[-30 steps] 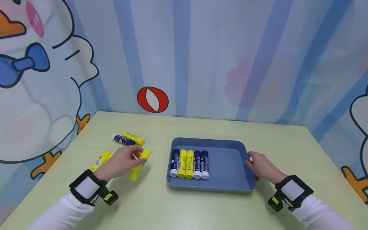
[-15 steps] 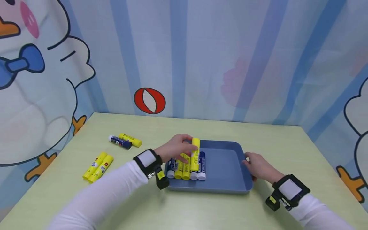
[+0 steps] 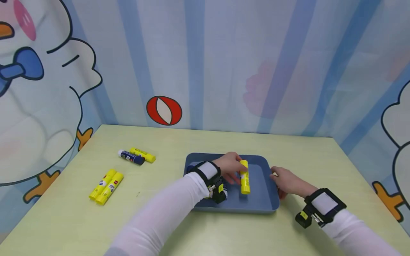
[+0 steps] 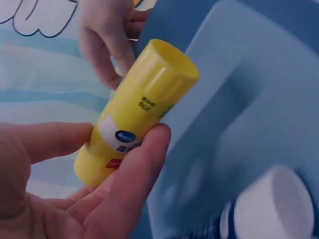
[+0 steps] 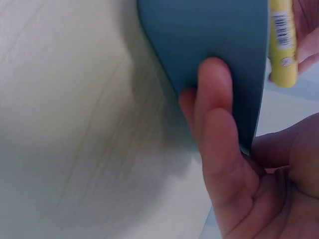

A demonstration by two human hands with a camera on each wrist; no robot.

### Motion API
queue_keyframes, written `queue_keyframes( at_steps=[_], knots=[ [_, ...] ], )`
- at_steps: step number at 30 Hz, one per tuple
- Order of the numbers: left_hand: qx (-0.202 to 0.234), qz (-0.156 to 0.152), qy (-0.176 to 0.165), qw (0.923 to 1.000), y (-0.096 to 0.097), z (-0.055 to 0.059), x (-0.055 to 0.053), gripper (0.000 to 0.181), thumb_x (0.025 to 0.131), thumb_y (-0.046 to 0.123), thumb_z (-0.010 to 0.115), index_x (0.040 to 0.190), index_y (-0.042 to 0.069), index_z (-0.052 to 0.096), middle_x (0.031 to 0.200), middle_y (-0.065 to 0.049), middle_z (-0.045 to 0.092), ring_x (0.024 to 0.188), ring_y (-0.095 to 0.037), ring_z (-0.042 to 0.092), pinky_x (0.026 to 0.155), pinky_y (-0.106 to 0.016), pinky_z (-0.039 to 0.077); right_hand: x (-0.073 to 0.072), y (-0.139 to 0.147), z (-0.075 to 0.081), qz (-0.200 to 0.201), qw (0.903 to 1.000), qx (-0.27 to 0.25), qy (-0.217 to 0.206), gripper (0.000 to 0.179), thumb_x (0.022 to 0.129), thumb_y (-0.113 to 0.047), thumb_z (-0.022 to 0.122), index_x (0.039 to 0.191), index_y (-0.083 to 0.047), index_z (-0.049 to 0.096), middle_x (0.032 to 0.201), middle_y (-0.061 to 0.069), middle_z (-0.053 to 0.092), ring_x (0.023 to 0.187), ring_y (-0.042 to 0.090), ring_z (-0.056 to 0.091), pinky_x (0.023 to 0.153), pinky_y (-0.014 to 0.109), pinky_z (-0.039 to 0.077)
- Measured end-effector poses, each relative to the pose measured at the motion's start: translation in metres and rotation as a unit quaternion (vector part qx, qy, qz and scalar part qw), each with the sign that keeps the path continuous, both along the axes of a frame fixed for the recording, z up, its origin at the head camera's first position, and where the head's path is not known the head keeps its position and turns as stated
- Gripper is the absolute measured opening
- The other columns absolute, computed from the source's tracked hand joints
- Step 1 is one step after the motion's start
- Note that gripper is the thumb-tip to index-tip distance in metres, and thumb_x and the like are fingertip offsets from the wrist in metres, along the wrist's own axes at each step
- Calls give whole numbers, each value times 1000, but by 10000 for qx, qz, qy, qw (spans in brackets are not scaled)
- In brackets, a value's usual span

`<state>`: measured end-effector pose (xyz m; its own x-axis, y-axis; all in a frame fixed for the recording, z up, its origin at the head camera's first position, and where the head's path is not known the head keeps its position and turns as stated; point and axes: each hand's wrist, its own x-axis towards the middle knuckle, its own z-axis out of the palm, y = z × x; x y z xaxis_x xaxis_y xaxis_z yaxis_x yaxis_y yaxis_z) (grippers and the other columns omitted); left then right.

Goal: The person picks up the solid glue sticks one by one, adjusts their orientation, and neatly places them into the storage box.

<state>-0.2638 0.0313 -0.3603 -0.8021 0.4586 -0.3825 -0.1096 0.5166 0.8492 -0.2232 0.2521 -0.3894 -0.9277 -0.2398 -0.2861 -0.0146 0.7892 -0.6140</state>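
My left hand [image 3: 228, 166] pinches a yellow glue stick [image 3: 245, 183] between thumb and fingers, over the bare part of the blue-grey tray [image 3: 261, 192]. In the left wrist view the glue stick [image 4: 139, 107] is tilted, with its printed label showing. My right hand [image 3: 288, 182] grips the tray's right edge. From the right wrist, its fingers [image 5: 219, 134] lie along the tray's outer wall [image 5: 219, 30], with the thumb over the rim. A row of glue sticks in the tray's left half is mostly hidden by my left wrist; one white cap [image 4: 274, 204] shows close by.
Two yellow glue sticks [image 3: 106, 187] lie side by side at the table's left. Farther back are a navy glue stick [image 3: 131, 157] with a white cap and a yellow one [image 3: 143, 155]. A patterned curtain [image 3: 221, 64] stands behind the table [image 3: 166, 142].
My left hand has carried the yellow glue stick from the table's left, rightward across the row to the tray's bare part. My right hand has stayed at the tray's edge.
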Motion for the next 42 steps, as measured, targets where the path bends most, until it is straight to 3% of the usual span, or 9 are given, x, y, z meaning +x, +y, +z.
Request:
queue_keyframes(
  at_steps=[2, 6, 9, 16, 20, 25, 27, 36, 42],
  knots=[
    [-289, -143, 107, 9994, 12, -2, 2, 46, 95, 15, 62, 134, -3, 46, 86, -9, 64, 73, -29, 71, 50, -28, 54, 0, 0, 1, -24, 10000, 18, -60, 30, 104, -6, 39, 124, 16, 40, 70, 12, 59, 48, 23, 61, 47, 36, 54],
    [-1010, -506, 377, 9929, 32, -5, 5, 29, 95, 15, 63, 115, -5, 58, 73, -11, 67, 66, -26, 70, 51, -28, 55, 1, 0, 1, -33, 9999, 0, -165, 27, 104, -7, 41, 121, 14, 41, 66, 11, 59, 48, 23, 61, 47, 35, 54],
    [-1342, -527, 510, 9882, 44, -9, 4, 19, 94, 14, 63, 101, -3, 59, 68, -13, 66, 64, -25, 70, 47, -26, 53, 1, 0, 0, -14, 9998, -53, -191, 25, 103, -6, 41, 119, 12, 42, 62, 11, 60, 47, 23, 61, 47, 36, 54],
    [-1183, 110, 433, 9920, 65, -30, -8, 16, 92, 12, 67, 95, -2, 59, 67, -14, 65, 47, -22, 64, 41, -26, 50, 2, 2, 3, 49, 9997, -131, -200, 25, 104, -7, 41, 119, 12, 42, 64, 11, 60, 47, 22, 61, 47, 36, 54],
    [-1305, 292, 750, 9882, 74, -37, -11, 22, 90, 15, 70, 103, 0, 60, 73, -10, 64, 40, -17, 57, 41, -24, 49, 3, 3, 4, 51, 9997, -160, -156, 24, 104, -7, 41, 118, 13, 42, 64, 10, 59, 47, 22, 61, 47, 37, 54],
    [-1772, 108, 1509, 9725, 78, -36, -6, 31, 87, 18, 72, 113, 3, 62, 88, -7, 64, 43, -15, 60, 42, -20, 48, 3, 4, 3, 68, 9996, -238, -130, 23, 104, -7, 40, 116, 12, 43, 61, 10, 59, 47, 23, 61, 47, 37, 54],
    [-1768, 76, 1578, 9715, 78, -34, -3, 33, 87, 18, 72, 115, 3, 63, 92, -7, 66, 46, -15, 63, 43, -20, 49, 3, 4, 3, 78, 9996, -263, -120, 22, 104, -7, 40, 115, 12, 43, 61, 9, 59, 47, 23, 61, 47, 37, 54],
    [-1440, 74, 1445, 9789, 78, -27, 3, 38, 89, 16, 71, 124, 4, 62, 97, -7, 67, 51, -14, 64, 46, -20, 50, 2, 3, 3, 25, 9997, -203, -167, 21, 104, -8, 41, 115, 10, 43, 60, 9, 59, 47, 23, 60, 48, 36, 55],
    [-1249, 138, 1243, 9843, 77, -25, 5, 35, 90, 14, 70, 122, 4, 62, 81, -5, 64, 56, -16, 67, 49, -22, 53, 1, 3, 2, 12, 9996, -222, -180, 22, 104, -7, 41, 117, 10, 42, 62, 10, 59, 48, 23, 61, 48, 35, 55]
  ],
)
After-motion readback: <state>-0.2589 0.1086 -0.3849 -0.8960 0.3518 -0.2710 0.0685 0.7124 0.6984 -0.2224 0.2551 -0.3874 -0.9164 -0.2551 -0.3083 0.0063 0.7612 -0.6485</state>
